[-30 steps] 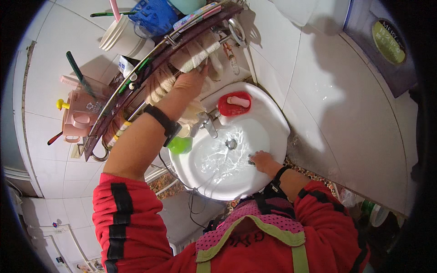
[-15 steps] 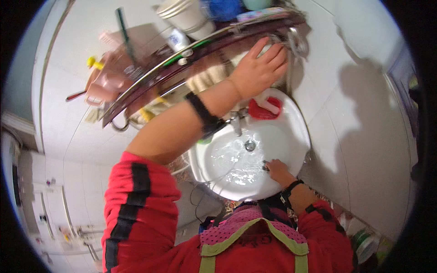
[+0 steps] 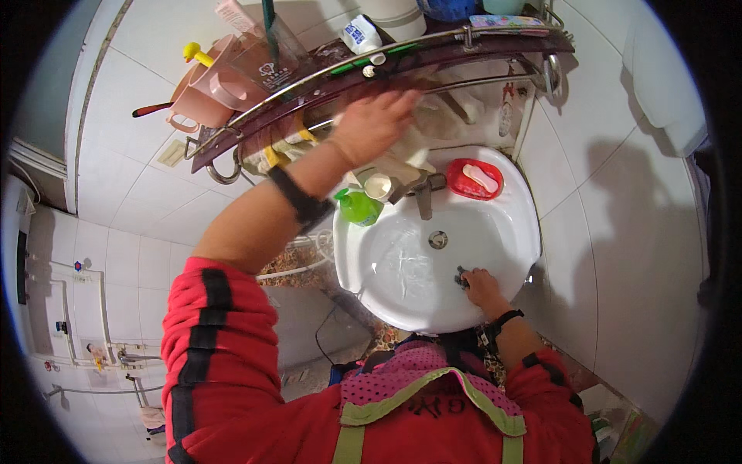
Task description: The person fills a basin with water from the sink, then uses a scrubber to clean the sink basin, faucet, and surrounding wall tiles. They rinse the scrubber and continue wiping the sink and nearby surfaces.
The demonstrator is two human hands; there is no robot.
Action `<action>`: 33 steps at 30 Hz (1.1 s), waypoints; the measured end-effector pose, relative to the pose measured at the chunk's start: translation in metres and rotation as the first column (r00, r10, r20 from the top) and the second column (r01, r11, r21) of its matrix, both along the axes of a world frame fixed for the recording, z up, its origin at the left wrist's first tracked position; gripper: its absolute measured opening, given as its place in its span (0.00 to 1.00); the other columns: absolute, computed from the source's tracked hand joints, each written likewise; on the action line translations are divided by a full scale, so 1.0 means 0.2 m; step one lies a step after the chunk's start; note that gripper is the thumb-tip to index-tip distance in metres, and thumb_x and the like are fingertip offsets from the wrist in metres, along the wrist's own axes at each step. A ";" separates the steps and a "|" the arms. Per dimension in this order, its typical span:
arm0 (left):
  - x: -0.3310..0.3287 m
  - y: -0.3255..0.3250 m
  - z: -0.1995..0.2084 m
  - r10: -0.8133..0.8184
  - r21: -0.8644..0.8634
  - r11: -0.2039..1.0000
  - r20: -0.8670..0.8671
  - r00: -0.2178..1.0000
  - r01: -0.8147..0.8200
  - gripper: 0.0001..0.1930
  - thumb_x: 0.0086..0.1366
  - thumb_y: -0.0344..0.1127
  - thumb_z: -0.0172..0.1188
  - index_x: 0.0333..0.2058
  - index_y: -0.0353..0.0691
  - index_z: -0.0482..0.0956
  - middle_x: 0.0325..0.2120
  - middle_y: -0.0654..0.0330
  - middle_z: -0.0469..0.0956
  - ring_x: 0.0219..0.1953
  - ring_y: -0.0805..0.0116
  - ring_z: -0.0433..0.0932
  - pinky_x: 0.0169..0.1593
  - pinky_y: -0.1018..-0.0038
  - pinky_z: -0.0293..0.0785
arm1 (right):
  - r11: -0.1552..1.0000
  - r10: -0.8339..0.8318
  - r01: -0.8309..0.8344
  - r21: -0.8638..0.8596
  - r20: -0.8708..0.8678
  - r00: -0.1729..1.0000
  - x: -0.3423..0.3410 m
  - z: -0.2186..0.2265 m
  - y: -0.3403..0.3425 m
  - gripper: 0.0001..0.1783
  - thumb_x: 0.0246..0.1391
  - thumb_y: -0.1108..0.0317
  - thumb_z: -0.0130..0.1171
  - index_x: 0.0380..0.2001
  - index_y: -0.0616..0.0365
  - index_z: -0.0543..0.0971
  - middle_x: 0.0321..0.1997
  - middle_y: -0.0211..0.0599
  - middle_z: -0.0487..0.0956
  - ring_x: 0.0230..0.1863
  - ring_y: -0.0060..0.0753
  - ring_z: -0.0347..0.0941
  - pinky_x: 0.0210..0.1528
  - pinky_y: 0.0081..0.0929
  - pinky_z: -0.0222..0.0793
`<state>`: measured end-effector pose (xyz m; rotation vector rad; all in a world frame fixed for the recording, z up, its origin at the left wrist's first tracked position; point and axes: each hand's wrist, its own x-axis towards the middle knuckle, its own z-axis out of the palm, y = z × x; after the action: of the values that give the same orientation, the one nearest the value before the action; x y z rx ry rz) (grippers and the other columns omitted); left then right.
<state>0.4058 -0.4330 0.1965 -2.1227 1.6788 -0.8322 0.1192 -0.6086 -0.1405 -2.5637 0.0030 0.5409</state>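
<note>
My left hand [image 3: 375, 127] reaches up in front of the shelf's lower rail, its fingers stretched out and slightly blurred, nothing seen in it. Behind and beside it hang pale towels [image 3: 440, 116]. My right hand [image 3: 484, 289] is low inside the white washbasin [image 3: 525, 224], closed on a small dark thing [image 3: 462, 277] whose kind I cannot make out. A little water lies around the metal drain [image 3: 437, 240]. Above it stands the tap [image 3: 424, 205]. On the basin's far right rim, a red soap dish [image 3: 462, 185] holds a pale pink bar of soap [image 3: 481, 179].
At the basin's left rim stand a green bottle [image 3: 359, 207] and a small white cup [image 3: 378, 186]. The dark wall shelf [image 3: 294, 110] with a metal rail carries pink cups [image 3: 199, 97], a tilted white tube [image 3: 362, 37] and a white tub. A tiled wall [image 3: 580, 201] rises at right.
My left hand has moved left along the shelf, away from its right end. My right hand stays in the basin with the small dark thing. The whole view has shifted slightly.
</note>
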 end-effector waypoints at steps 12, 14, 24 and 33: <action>0.01 0.96 0.14 0.501 0.237 0.838 0.022 0.865 -0.491 0.14 0.60 0.37 0.51 0.43 0.54 0.79 0.46 0.66 0.72 0.43 0.64 0.77 0.40 0.67 0.78 | 0.999 -0.031 0.030 -0.021 -0.009 0.999 0.00 0.00 0.01 0.17 0.49 0.72 0.54 0.45 0.49 0.77 0.44 0.39 0.75 0.51 0.47 0.69 0.54 0.40 0.67; 0.03 0.97 0.14 0.627 0.285 0.756 -0.055 0.777 -0.589 0.14 0.60 0.36 0.51 0.44 0.52 0.79 0.48 0.64 0.72 0.44 0.62 0.78 0.42 0.66 0.78 | 0.998 -0.053 0.053 -0.017 0.013 0.999 0.00 -0.01 0.02 0.18 0.45 0.71 0.58 0.43 0.47 0.78 0.42 0.39 0.76 0.49 0.47 0.70 0.53 0.40 0.68; -0.09 0.86 0.15 0.484 0.198 0.858 0.000 0.875 -0.474 0.18 0.55 0.34 0.52 0.46 0.51 0.77 0.57 0.58 0.67 0.56 0.62 0.70 0.56 0.59 0.69 | 0.999 0.005 -0.004 -0.035 0.017 1.000 0.00 0.00 0.01 0.15 0.50 0.72 0.56 0.44 0.48 0.77 0.47 0.38 0.74 0.52 0.45 0.68 0.54 0.38 0.67; -0.03 0.45 -0.04 -0.056 0.420 0.906 -0.006 0.998 0.053 0.22 0.58 0.34 0.52 0.53 0.46 0.72 0.62 0.57 0.63 0.64 0.58 0.61 0.67 0.63 0.53 | 0.999 -0.013 0.014 -0.029 0.034 0.999 -0.01 0.01 0.02 0.16 0.49 0.74 0.56 0.43 0.49 0.77 0.45 0.40 0.74 0.51 0.46 0.68 0.53 0.39 0.67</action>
<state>0.3996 -0.3426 0.1886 -1.7814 1.7344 -0.4350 0.1178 -0.6040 -0.1378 -2.5991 0.0157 0.4958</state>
